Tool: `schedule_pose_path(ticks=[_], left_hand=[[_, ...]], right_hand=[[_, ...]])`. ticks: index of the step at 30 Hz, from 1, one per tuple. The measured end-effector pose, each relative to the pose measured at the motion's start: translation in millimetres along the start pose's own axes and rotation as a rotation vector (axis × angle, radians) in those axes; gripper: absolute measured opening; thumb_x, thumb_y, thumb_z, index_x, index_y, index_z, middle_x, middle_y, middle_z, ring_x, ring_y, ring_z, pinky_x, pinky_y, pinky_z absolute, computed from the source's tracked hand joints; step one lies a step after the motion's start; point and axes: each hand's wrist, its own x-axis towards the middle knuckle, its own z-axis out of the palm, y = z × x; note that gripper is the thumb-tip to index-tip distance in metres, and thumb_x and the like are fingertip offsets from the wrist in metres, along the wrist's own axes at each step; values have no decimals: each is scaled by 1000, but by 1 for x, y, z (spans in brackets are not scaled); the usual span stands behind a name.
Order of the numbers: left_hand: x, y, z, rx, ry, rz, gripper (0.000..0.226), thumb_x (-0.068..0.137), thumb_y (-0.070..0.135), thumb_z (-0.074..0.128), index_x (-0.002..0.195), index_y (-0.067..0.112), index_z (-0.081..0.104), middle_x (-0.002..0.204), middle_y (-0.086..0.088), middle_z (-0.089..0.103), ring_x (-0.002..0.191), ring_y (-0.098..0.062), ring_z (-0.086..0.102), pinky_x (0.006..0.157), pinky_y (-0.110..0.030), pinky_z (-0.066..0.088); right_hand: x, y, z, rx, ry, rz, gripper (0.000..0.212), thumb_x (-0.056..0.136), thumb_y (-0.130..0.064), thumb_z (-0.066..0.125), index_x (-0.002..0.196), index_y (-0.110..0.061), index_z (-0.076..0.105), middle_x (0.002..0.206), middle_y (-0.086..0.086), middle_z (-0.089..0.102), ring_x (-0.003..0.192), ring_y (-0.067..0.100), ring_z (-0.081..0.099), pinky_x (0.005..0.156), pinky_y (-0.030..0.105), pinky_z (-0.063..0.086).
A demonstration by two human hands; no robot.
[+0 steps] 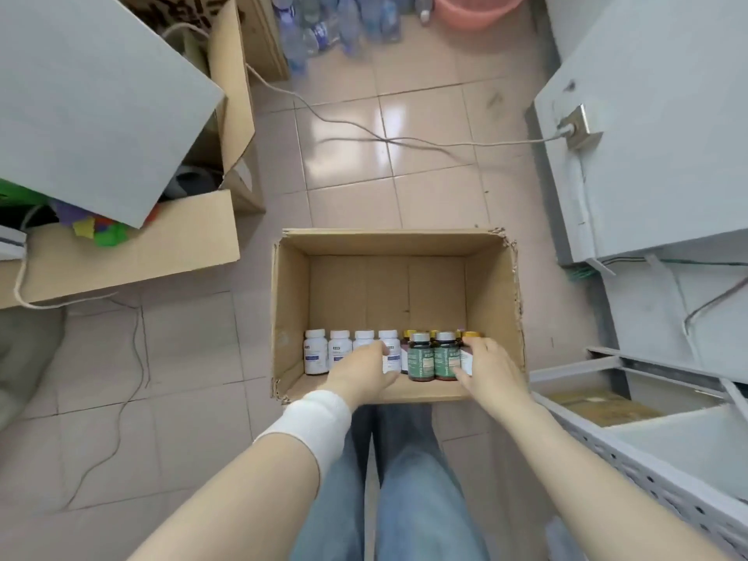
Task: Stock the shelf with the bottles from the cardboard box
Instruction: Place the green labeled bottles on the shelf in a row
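Note:
An open cardboard box (398, 242) stands on the tiled floor in front of my legs. Along its near wall stand several white bottles (315, 352), two green bottles with silver caps (419, 356) and brown bottles with gold caps behind them. My left hand (364, 370), with a white bandage at the wrist, reaches into the box and its fingers curl around a white bottle (390, 350). My right hand (487, 368) wraps around a gold-capped brown bottle (469, 342) at the right end of the row. The grey metal shelf (664, 451) is at my lower right.
A bigger cardboard box (133, 253) with coloured items stands at the left under a grey board. Cables (404, 141) trail across the floor toward a wall socket (581, 127). Plastic water bottles (336, 30) and a pink basin (473, 10) lie at the far end.

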Motion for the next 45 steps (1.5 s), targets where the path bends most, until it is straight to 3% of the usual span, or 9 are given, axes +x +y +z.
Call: schedule_pose_path(ticks=[5, 8, 19, 22, 26, 31, 35, 41, 45], left_hand=[[99, 4, 25, -120, -63, -64, 54, 91, 42, 54, 136, 17, 37, 133, -3, 53, 116, -22, 55, 94, -34, 45], [128, 12, 40, -192, -80, -63, 60, 87, 46, 59, 133, 13, 40, 127, -6, 55, 114, -23, 55, 94, -34, 46], [141, 20, 56, -522, -48, -183, 55, 85, 35, 66, 128, 7, 46, 106, -2, 51, 102, -17, 52, 81, -21, 37], [137, 21, 55, -554, -56, -183, 57, 86, 34, 64, 132, 7, 44, 117, -6, 53, 109, -17, 51, 83, -20, 36], [123, 12, 48, -659, -13, -169, 56, 88, 32, 63, 135, 9, 44, 111, -1, 49, 105, -17, 50, 86, -23, 38], [92, 2, 26, -766, 98, -102, 33, 88, 30, 63, 117, 15, 56, 112, -2, 59, 106, -17, 54, 93, -31, 45], [55, 1, 0, -810, 198, 25, 27, 89, 28, 62, 113, 18, 58, 112, 1, 61, 108, -16, 57, 98, -33, 46], [-34, 25, -42, -932, 243, 309, 23, 92, 25, 58, 114, 21, 55, 109, 1, 65, 108, -18, 61, 90, -33, 52], [-95, 44, -53, -960, 181, 470, 17, 94, 25, 53, 111, 19, 52, 100, 2, 63, 101, -19, 61, 84, -33, 53]], right_hand=[[100, 22, 25, -234, -134, -118, 82, 80, -47, 65, 144, -13, 26, 145, 12, 36, 139, 29, 25, 113, 37, 23], [131, 31, 34, -288, -225, -172, 83, 73, -55, 68, 138, -16, 35, 137, 11, 44, 131, 29, 32, 107, 37, 28], [144, 42, 48, 34, -404, -119, 85, 61, -43, 82, 132, -21, 41, 129, 13, 48, 129, 29, 34, 104, 38, 34], [137, 44, 44, 132, -365, -108, 81, 62, -35, 84, 130, -23, 42, 120, 7, 44, 127, 28, 34, 107, 37, 33], [122, 38, 33, 228, -261, -217, 77, 65, -22, 83, 131, -23, 44, 86, -21, 29, 124, 23, 33, 106, 35, 30], [98, 37, 24, 422, -148, -227, 76, 66, -16, 82, 130, -24, 43, 124, 0, 50, 122, 20, 33, 101, 32, 33], [61, 34, 4, 632, -125, -160, 76, 70, -10, 79, 133, -28, 39, 120, 0, 44, 115, 17, 46, 102, 34, 39], [-36, 22, -22, 1035, 34, -24, 83, 76, -6, 74, 142, -24, 28, 128, 4, 44, 114, 19, 49, 100, 36, 43], [-121, 7, -11, 1427, 222, 113, 58, 78, -1, 69, 130, -6, 45, 128, 16, 56, 109, 26, 56, 99, 42, 45]])
